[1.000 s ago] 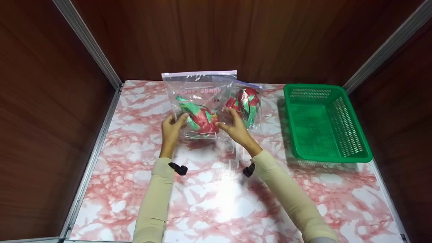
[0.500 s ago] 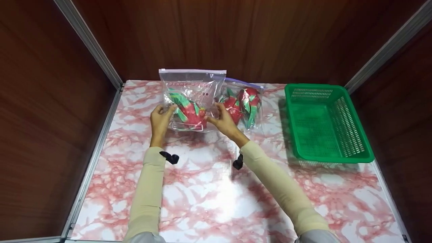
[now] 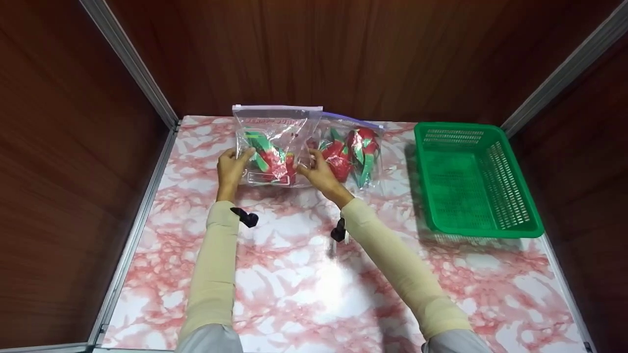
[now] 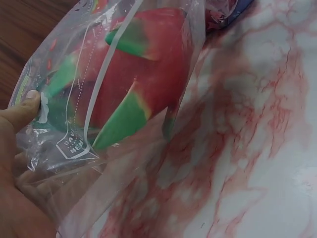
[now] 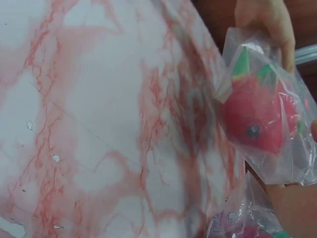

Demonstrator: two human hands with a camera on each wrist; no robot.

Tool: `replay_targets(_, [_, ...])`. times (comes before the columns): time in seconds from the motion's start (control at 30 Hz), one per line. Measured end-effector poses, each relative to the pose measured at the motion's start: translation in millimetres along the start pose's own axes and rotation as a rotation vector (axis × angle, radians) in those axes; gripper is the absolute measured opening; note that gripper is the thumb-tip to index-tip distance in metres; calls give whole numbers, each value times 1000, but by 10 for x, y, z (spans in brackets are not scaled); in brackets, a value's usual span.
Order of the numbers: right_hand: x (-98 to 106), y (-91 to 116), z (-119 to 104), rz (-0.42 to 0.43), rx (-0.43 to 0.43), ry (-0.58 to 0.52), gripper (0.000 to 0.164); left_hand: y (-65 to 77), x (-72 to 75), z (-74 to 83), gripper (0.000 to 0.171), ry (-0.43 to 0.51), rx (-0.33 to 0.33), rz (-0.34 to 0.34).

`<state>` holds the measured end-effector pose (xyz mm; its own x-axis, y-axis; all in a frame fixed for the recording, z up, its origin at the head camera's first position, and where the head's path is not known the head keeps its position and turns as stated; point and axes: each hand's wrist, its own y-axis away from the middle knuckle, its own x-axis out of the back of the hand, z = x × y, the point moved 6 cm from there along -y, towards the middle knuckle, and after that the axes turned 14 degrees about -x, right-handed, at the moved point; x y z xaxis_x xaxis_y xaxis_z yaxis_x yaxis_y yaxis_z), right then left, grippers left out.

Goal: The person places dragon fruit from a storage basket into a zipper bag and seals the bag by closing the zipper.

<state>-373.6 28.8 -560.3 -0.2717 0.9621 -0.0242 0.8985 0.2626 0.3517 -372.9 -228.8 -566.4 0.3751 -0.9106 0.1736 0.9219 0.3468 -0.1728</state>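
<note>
In the head view, a clear zip bag (image 3: 306, 128) with a pale pink zip strip stands upright near the back edge of the table. Inside it lies a red dragon fruit (image 4: 153, 74) with green scales. My left hand (image 3: 231, 169) grips the bag's left side, thumb in front. On the other side, my right hand (image 3: 321, 174) pinches the bag's right edge. Just right of it, behind my right hand, rests another clear bag (image 3: 354, 121) with a purple zip strip, holding two dragon fruits (image 3: 364, 149). The first bag partly covers its left end.
A green plastic basket (image 3: 536, 230) stands at the right of the marble-patterned table (image 3: 284, 304). Dark wood panels (image 3: 314, 54) close in the back and both sides, with metal rails (image 3: 132, 59) at the corners.
Both hands have carried the bag leftward, away from in front of the purple-strip bag, uncovering more of it. Since half a second ago the held bag has shifted only slightly.
</note>
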Motion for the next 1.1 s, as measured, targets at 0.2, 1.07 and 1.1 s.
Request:
replay_targets(0.2, [13, -36, 14, 5, -1, 62, 75, -20, -2, -89, 46, -106, 42, -46])
replay_targets(1.07, [175, 162, -349, 22, 194, 530, 66, -95, 40, -117, 87, -379, 37, -238])
replay_targets(1.1, [230, 192, -404, 30, 213, 524, 65, -109, 44, -91, 90, -404, 25, -250])
